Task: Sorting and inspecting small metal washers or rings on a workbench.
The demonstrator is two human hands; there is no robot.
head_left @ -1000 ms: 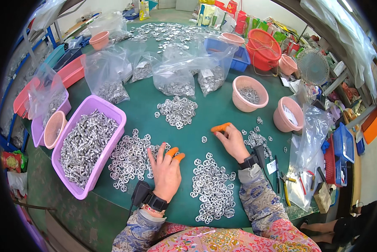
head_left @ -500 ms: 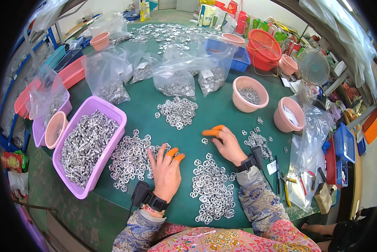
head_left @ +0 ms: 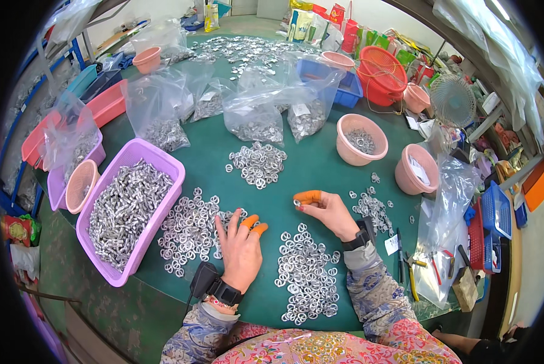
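Note:
My right hand (head_left: 328, 212) pinches a small silver ring-shaped buckle (head_left: 297, 203) between thumb and an orange-covered index finger, just above the green table. My left hand (head_left: 240, 255) lies with its fingers spread at the right edge of a pile of similar buckles (head_left: 190, 227); two of its fingers wear orange covers. Whether a piece sits under its fingertips is hidden. Between my forearms is another heap of buckles (head_left: 308, 276). Farther off, a smaller heap (head_left: 257, 164) lies mid-table, and a loose scatter of buckles (head_left: 372, 209) lies right of my right hand.
A purple basket (head_left: 176, 182) full of silver metal parts stands at the left. Plastic bags of parts (head_left: 254, 124) line the far side. Two pink tubs (head_left: 341, 142) stand at the right, with pliers (head_left: 413, 276) and other tools nearer. A fan (head_left: 453, 100) is behind them.
My right hand has closed its thumb and index finger on a single buckle and lifted it off the table. My left hand has stayed nearly in place.

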